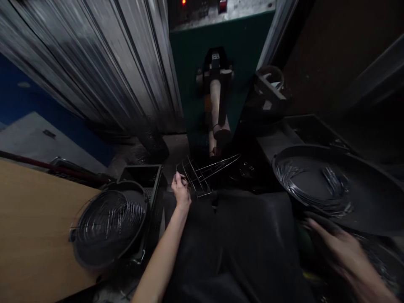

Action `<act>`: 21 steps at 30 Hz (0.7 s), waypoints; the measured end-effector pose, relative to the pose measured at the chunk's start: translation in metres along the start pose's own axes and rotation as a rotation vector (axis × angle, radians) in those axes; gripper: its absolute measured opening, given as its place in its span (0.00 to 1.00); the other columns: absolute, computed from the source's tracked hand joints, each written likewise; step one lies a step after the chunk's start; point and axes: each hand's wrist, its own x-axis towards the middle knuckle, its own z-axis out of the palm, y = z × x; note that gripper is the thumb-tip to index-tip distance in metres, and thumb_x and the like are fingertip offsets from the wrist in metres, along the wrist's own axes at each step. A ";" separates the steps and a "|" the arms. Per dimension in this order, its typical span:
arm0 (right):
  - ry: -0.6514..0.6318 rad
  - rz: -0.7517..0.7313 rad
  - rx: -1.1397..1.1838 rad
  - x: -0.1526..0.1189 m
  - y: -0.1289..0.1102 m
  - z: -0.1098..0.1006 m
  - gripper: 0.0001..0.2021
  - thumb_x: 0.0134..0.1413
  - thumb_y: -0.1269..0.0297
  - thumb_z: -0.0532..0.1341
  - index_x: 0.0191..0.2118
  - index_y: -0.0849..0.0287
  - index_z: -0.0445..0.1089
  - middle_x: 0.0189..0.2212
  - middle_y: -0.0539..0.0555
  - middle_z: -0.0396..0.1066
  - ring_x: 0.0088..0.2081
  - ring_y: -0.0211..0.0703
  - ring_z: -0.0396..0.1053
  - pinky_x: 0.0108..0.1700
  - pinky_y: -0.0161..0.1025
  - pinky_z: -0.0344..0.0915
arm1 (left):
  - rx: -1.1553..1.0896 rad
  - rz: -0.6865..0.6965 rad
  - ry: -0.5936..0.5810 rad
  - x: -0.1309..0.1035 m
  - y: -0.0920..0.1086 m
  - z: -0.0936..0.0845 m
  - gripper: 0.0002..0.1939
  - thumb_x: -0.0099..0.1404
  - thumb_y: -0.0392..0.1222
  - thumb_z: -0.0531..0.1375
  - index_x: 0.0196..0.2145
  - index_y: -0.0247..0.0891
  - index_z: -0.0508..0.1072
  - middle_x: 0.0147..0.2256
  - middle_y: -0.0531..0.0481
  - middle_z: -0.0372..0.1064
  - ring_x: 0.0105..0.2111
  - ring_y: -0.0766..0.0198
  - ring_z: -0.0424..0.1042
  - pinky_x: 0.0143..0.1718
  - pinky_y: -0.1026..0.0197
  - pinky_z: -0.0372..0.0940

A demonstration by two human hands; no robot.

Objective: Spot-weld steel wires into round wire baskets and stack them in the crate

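My left hand (181, 188) is closed on one corner of a wire rack (202, 174), a small frame of thin metal rods with a long pointed loop reaching right. The rack hangs in front of a machine with thick round electrode arms (216, 105), apart from and below their tips. At the lower right, my right hand (344, 248) is smeared by motion, beside the near edge of a wide black basin (375, 202). Bent wire pieces (315, 200) lie in that basin. Whether the right fingers hold anything is unclear.
At left, a black bucket (94, 256) holds several wire rings, beside a dark plastic crate (154, 176) and a wooden board (34, 227). The machine's green body (186, 54) stands ahead, a red light (184, 2) lit on top. Corrugated metal sheeting (104, 54) rises behind.
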 end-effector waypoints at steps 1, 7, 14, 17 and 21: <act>-0.059 0.060 0.057 -0.005 -0.006 0.020 0.14 0.23 0.61 0.70 0.26 0.53 0.73 0.28 0.58 0.74 0.27 0.48 0.71 0.26 0.40 0.69 | -0.002 0.009 -0.007 0.001 0.000 0.000 0.23 0.53 0.59 0.62 0.23 0.36 0.62 0.14 0.62 0.48 0.13 0.78 0.44 0.14 0.70 0.37; -0.355 -0.010 0.120 -0.023 -0.045 0.139 0.19 0.25 0.58 0.73 0.27 0.63 0.73 0.23 0.54 0.72 0.23 0.38 0.69 0.23 0.30 0.66 | -0.010 0.029 -0.008 0.003 0.002 0.004 0.23 0.54 0.58 0.62 0.23 0.35 0.62 0.14 0.62 0.47 0.13 0.78 0.45 0.15 0.71 0.37; -0.470 -0.046 0.344 -0.023 -0.067 0.204 0.19 0.24 0.59 0.75 0.27 0.64 0.73 0.24 0.53 0.72 0.26 0.37 0.71 0.22 0.27 0.63 | 0.031 0.004 -0.001 0.005 0.001 0.007 0.25 0.53 0.62 0.61 0.23 0.36 0.62 0.14 0.62 0.46 0.13 0.77 0.44 0.15 0.71 0.37; -0.472 0.003 0.444 -0.028 -0.070 0.209 0.19 0.23 0.61 0.76 0.26 0.63 0.73 0.25 0.51 0.72 0.26 0.35 0.70 0.21 0.25 0.63 | 0.057 0.022 0.008 0.007 0.000 0.007 0.25 0.54 0.62 0.60 0.23 0.36 0.62 0.15 0.62 0.46 0.13 0.77 0.44 0.15 0.71 0.38; -0.457 0.078 0.465 -0.031 -0.073 0.208 0.19 0.21 0.64 0.76 0.25 0.63 0.73 0.24 0.51 0.72 0.26 0.34 0.70 0.22 0.24 0.63 | 0.078 0.023 -0.004 0.008 -0.001 0.007 0.23 0.56 0.61 0.60 0.24 0.36 0.62 0.14 0.62 0.45 0.13 0.77 0.44 0.15 0.71 0.38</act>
